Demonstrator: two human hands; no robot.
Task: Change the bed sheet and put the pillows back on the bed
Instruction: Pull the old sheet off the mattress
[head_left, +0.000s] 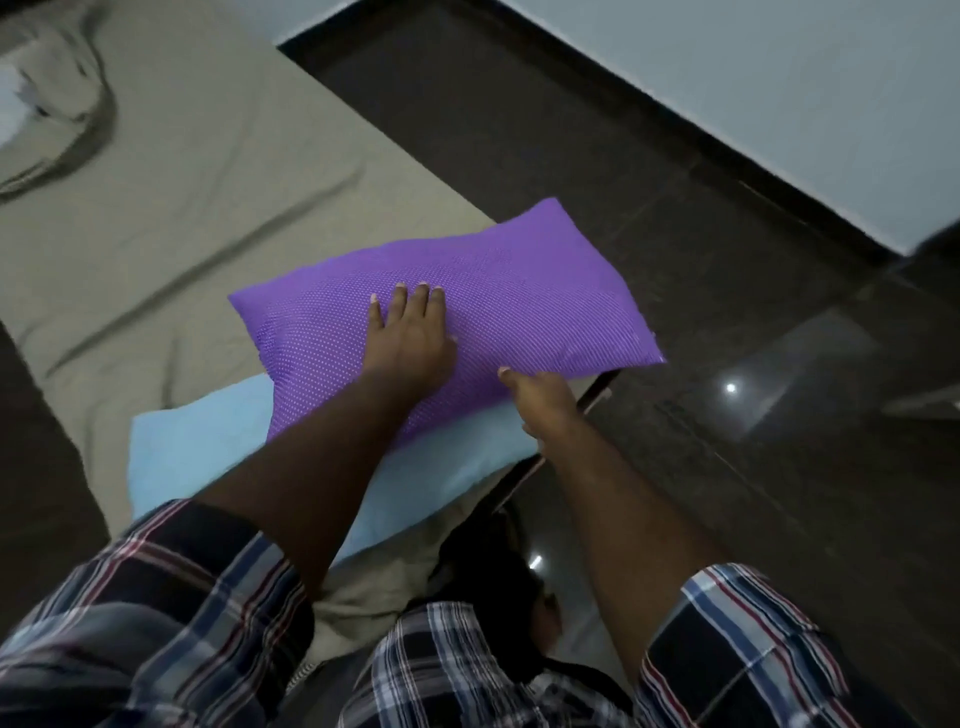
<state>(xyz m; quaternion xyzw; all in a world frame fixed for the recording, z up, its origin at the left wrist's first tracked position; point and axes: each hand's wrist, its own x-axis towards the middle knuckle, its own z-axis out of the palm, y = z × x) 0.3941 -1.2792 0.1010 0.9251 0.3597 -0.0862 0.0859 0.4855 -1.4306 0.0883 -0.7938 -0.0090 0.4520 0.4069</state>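
A purple dotted pillow (519, 291) lies on top of a light blue pillow (208, 447) at the near end of the bed. The bed carries a beige sheet (197, 171) with long creases. My left hand (410, 338) presses flat on the purple pillow, fingers straight. My right hand (540, 400) holds the purple pillow's near edge, thumb on top and the fingers hidden underneath.
A bunched heap of beige and white cloth (47, 104) sits at the far left of the bed. Dark glossy floor tiles (675, 208) run along the bed's right side up to a white wall (779, 78). The bed's dark frame edge (587, 395) shows under the pillows.
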